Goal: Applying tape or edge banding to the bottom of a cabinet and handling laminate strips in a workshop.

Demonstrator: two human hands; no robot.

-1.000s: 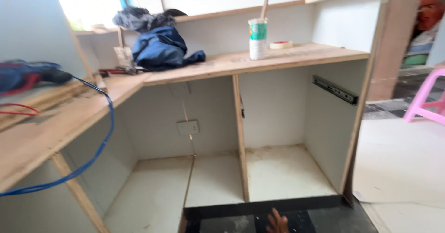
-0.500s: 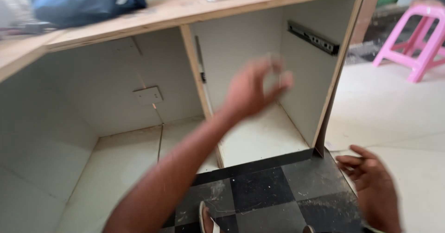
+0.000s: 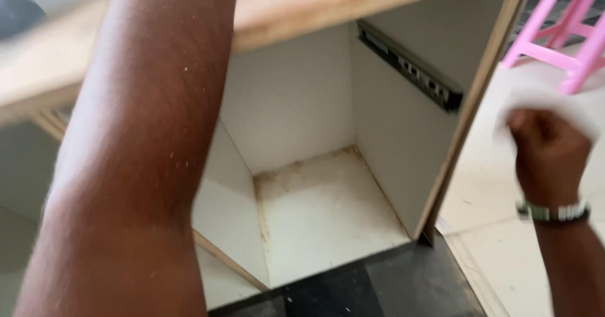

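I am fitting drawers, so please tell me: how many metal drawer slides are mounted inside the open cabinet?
1: the drawer slide is high on the right inner wall. The forearm may hide another.

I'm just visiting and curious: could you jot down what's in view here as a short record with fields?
Left arm: forearm raised across the view; hand out of frame
Right hand: closed in a fist, blurred, wristwatch on
Cabinet: open compartment, floor dusty at the edges
Drawer slide: on the right inner wall
Top: wooden worktop
Beyond: pink stool

One open cabinet compartment [image 3: 328,210]; one black drawer slide [image 3: 409,68]; one pink stool [image 3: 561,33]; one wristwatch [image 3: 554,212]; one white cloth [image 3: 554,103].
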